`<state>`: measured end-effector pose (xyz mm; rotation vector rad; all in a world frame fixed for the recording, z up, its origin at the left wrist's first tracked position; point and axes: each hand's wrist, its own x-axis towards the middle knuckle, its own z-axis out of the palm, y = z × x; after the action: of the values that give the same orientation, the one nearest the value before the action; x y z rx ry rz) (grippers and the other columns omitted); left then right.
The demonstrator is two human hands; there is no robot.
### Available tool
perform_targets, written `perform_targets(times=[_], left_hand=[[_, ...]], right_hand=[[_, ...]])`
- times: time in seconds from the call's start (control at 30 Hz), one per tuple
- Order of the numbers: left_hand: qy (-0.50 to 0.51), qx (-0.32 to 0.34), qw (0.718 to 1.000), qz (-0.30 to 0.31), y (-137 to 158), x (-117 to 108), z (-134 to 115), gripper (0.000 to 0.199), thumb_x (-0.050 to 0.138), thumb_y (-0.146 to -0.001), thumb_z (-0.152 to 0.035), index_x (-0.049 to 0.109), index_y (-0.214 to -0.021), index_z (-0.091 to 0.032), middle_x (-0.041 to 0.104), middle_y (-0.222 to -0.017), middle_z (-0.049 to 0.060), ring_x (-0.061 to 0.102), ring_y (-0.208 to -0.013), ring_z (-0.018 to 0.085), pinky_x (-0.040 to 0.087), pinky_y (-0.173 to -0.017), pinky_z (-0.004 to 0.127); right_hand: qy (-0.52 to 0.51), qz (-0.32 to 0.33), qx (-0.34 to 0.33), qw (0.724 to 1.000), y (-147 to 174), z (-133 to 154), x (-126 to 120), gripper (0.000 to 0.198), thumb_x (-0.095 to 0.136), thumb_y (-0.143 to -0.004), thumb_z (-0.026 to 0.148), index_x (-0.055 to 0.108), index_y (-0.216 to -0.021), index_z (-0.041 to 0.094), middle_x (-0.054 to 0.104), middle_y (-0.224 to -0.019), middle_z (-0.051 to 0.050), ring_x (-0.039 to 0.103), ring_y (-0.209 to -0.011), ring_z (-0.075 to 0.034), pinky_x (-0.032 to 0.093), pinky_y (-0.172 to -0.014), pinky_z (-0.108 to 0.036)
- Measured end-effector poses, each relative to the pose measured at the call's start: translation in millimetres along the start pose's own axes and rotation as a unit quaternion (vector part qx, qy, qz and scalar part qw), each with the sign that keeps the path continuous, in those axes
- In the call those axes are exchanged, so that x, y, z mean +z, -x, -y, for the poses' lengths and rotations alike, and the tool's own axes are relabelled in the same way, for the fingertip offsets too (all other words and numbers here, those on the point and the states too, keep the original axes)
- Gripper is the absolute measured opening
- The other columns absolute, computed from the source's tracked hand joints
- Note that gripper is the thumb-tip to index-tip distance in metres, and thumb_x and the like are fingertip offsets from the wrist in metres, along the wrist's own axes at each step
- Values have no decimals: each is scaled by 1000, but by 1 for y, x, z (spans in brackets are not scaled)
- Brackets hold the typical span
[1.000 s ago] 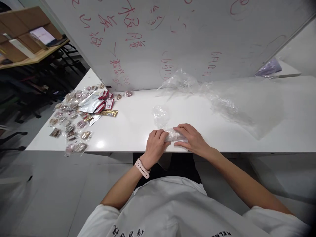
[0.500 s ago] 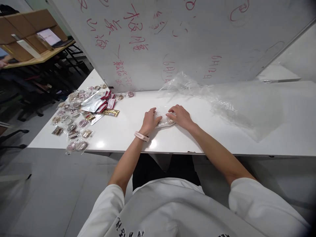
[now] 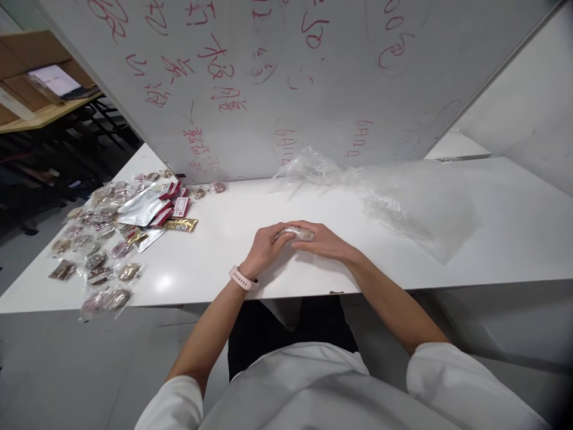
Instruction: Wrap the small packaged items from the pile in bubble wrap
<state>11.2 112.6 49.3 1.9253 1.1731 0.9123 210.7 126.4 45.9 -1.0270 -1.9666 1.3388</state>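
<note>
Both my hands close round a small clear plastic packet [image 3: 301, 233], held low over the white table [image 3: 215, 263]. My left hand [image 3: 267, 243] grips its left end, with the thumb along the near side. Around the right end curl the fingers of my right hand [image 3: 323, 242]. The packet is bunched into a roll; its contents are partly covered by my fingers, and I cannot make out what they are. A pale pink band [image 3: 243, 278] is on my left wrist.
Many small clear-wrapped packets [image 3: 96, 260] lie heaped at the left, with a silver pouch [image 3: 145, 204], red-and-white packs [image 3: 181, 206] and a gold sachet [image 3: 181, 224] among them. Crumpled clear plastic sheeting [image 3: 416, 209] spreads over the right. A whiteboard [image 3: 268, 119] stands behind.
The packet lay flat on the table under my fingers; now it is gathered up between both hands, which have closed round it. The view has shifted, too.
</note>
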Motion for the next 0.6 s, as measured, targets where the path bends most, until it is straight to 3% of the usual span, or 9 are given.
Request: perform_targets(times=[0.13, 0.2, 0.23, 0.3, 0.37, 0.4, 0.47, 0.53, 0.6], left_hand=[[17, 80, 995, -58, -15, 29, -16, 24, 61, -95, -39, 65, -111, -22, 70, -107, 7, 64, -94, 20, 51, -82, 34], [28, 96, 992, -82, -25, 41, -16, 35, 60, -95, -42, 58, -124, -22, 64, -123, 11, 62, -106, 21, 51, -89, 37], [38, 83, 992, -85, -29, 46, -14, 39, 58, -96, -42, 54, -129, -23, 62, -128, 11, 61, -109, 21, 51, -90, 37], [47, 17, 997, -65, -35, 52, -9, 36, 54, -98, -39, 53, -130, -22, 64, -124, 11, 63, -104, 21, 52, -86, 37], [29, -53, 998, -25, -39, 56, -3, 28, 54, -96, -35, 60, -120, -21, 69, -109, 8, 64, -91, 20, 52, -79, 35], [19, -77, 997, -5, -40, 58, 0, 24, 54, -95, -33, 63, -114, -21, 70, -103, 7, 63, -86, 19, 51, -76, 35], [17, -100, 995, 17, -41, 60, 4, 20, 54, -94, -32, 67, -105, -22, 70, -96, 5, 62, -81, 19, 50, -73, 34], [34, -112, 993, 17, -42, 60, 7, 19, 55, -93, -34, 69, -100, -23, 71, -94, 5, 60, -77, 18, 49, -70, 33], [51, -125, 991, 19, -43, 60, 8, 20, 55, -93, -36, 71, -97, -23, 71, -90, 4, 58, -71, 17, 47, -65, 31]], right_hand=[[-2, -94, 46, 994, 43, 10, -28, 43, 68, -87, 51, 69, -121, 25, 72, -90, -3, 66, -68, -15, 57, -64, -31], [-5, -228, 49, 972, 66, 9, -63, 36, 75, -81, 48, 71, -105, 21, 65, -68, 1, 60, -55, -13, 54, -56, -28], [-10, -326, 39, 944, 78, 6, -88, 33, 78, -79, 45, 70, -99, 20, 60, -62, 3, 56, -51, -11, 51, -52, -27], [-35, -553, -4, 833, 96, -4, -149, 32, 80, -76, 36, 65, -98, 20, 58, -67, 4, 49, -48, -8, 43, -46, -24], [-31, -692, -8, 722, 106, -21, -220, 32, 72, -82, 25, 61, -111, 20, 64, -87, -1, 45, -49, -4, 41, -48, -23], [-6, -726, 15, 688, 108, -32, -256, 37, 66, -86, 18, 57, -122, 19, 66, -99, -5, 45, -51, -2, 43, -52, -23], [56, -736, 89, 668, 103, -57, -323, 50, 55, -90, 9, 46, -139, 15, 64, -116, -15, 47, -57, -1, 44, -58, -24], [213, -679, 162, 684, 92, -83, -375, 48, 46, -96, 12, 42, -143, 9, 61, -121, -23, 47, -60, -3, 43, -57, -25], [367, -604, 167, 687, 77, -106, -408, 44, 39, -100, 19, 45, -142, 5, 60, -117, -26, 48, -61, -7, 42, -54, -28]])
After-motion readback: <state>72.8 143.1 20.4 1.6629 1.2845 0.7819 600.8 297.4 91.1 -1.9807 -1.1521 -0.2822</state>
